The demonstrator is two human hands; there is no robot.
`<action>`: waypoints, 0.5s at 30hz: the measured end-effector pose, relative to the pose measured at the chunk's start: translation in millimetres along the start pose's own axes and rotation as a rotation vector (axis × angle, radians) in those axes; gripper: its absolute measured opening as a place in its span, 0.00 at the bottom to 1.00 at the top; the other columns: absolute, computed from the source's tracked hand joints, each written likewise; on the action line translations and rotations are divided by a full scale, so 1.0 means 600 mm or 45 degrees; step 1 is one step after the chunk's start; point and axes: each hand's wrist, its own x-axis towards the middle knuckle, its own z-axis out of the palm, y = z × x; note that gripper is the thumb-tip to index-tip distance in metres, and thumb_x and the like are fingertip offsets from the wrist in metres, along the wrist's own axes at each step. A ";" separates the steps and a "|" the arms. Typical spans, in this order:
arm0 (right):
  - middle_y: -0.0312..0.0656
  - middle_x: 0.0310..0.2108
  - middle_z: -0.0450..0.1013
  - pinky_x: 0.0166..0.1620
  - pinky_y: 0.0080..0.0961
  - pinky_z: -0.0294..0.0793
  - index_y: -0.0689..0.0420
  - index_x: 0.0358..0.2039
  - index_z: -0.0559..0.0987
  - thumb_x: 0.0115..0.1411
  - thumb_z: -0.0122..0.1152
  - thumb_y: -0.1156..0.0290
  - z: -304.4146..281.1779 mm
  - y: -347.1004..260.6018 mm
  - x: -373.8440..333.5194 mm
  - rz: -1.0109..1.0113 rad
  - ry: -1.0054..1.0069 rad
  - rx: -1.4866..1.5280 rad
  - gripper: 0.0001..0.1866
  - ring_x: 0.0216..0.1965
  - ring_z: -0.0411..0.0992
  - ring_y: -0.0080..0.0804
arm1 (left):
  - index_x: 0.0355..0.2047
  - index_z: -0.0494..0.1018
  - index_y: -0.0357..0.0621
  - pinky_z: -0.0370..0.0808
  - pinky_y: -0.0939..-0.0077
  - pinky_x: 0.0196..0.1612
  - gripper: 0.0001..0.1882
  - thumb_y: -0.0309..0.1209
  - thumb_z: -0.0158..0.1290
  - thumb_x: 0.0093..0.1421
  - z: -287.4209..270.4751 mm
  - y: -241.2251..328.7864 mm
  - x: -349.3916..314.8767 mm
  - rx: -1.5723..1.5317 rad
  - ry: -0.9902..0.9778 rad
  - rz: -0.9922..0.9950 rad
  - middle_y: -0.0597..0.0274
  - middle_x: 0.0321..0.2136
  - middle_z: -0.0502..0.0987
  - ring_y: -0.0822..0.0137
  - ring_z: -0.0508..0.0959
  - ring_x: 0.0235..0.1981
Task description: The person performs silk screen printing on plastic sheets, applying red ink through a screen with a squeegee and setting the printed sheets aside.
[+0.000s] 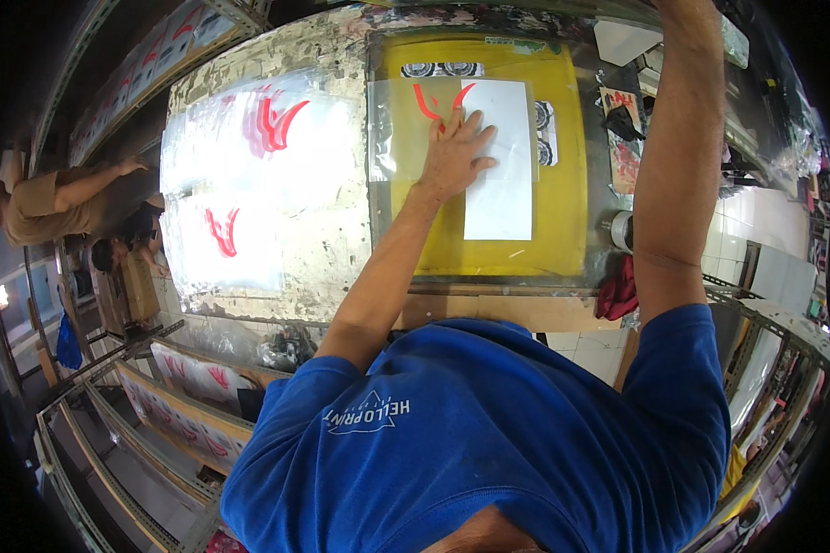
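Observation:
My left hand (456, 155) lies flat with its fingers spread. It presses on a white paper strip (498, 207) and on the edge of a clear plastic sheet (398, 138) with red curved marks. Both rest on a yellow panel (558, 244) that looks like a printing screen. Black-and-white pictures of round shapes (545, 134) show at the panel's top and right side. My right forearm (678, 157) reaches away along the right side of the table, and its hand lies beyond the upper edge of the picture.
Overlapping clear sheets with red prints (240, 184) cover the paint-stained table's left part. A white-lidded container (621, 230) and a dark red cloth (616, 290) sit at its right edge. Metal racks (157, 452) hold printed sheets at lower left. Another person (74, 198) is at far left.

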 end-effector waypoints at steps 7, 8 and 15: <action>0.50 0.40 0.83 0.42 0.32 0.76 0.61 0.47 0.85 0.56 0.58 0.63 -0.005 -0.028 0.000 -0.004 -0.072 0.003 0.22 0.38 0.78 0.38 | 0.63 0.70 0.55 0.50 0.41 0.68 0.32 0.49 0.59 0.61 -0.017 -0.001 -0.007 0.080 0.154 -0.018 0.57 0.66 0.65 0.49 0.56 0.71; 0.50 0.40 0.83 0.42 0.33 0.76 0.61 0.47 0.84 0.56 0.58 0.63 0.005 -0.008 -0.006 -0.095 0.009 -0.043 0.22 0.37 0.78 0.36 | 0.64 0.69 0.55 0.50 0.44 0.68 0.33 0.50 0.59 0.61 -0.032 0.004 -0.006 0.117 0.207 -0.014 0.57 0.67 0.65 0.49 0.58 0.71; 0.42 0.28 0.77 0.38 0.34 0.76 0.46 0.50 0.84 0.52 0.70 0.73 0.060 -0.050 -0.198 -0.205 0.158 -0.118 0.22 0.32 0.77 0.41 | 0.72 0.47 0.35 0.71 0.61 0.60 0.61 0.34 0.74 0.46 -0.232 0.093 -0.066 -1.503 1.112 -0.176 0.50 0.57 0.71 0.55 0.75 0.56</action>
